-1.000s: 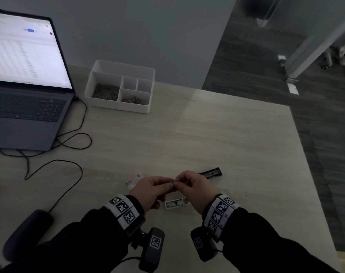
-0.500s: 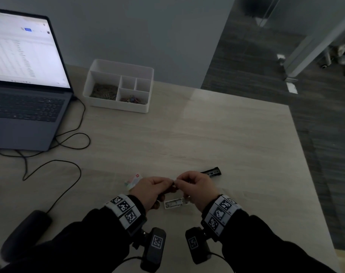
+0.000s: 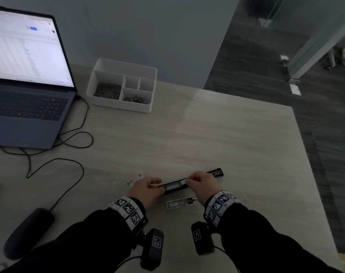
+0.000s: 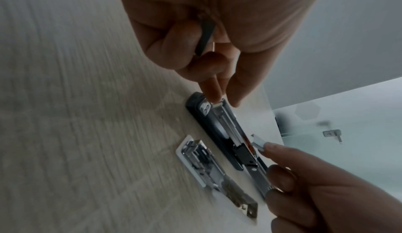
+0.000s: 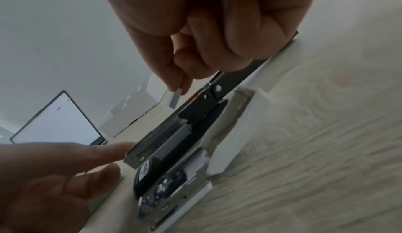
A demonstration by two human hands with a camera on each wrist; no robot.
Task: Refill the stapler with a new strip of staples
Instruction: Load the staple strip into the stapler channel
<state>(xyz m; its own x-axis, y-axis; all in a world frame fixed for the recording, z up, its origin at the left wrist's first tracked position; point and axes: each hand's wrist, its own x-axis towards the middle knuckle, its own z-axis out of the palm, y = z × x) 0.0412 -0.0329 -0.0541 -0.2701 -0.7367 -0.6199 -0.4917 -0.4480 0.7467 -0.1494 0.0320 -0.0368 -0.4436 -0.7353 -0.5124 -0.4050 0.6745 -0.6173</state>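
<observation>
The black stapler (image 3: 203, 177) lies opened flat on the table, its metal magazine (image 5: 165, 140) facing up. My left hand (image 3: 161, 186) holds the magazine's near end between fingertip and thumb (image 4: 224, 99); a thin dark thing sits under its curled fingers, and I cannot tell what it is. My right hand (image 3: 187, 181) pinches a short grey staple strip (image 5: 174, 99) just above the magazine's middle (image 4: 257, 142). The strip hangs tilted and does not touch the channel. A white and metal stapler part (image 3: 180, 203) lies loose on the table nearer to me.
A small packet with a red mark (image 3: 136, 179) lies left of my left hand. A white divided tray (image 3: 126, 65) stands at the back, an open laptop (image 3: 30, 107) far left with cables (image 3: 75, 138). A dark rounded object (image 3: 28, 231) lies near left. The table's edge (image 3: 305, 154) runs on the right.
My hands were together, pinching something small above the table. They have parted and come down on the stapler: the left onto its end, the right over the magazine with the strip.
</observation>
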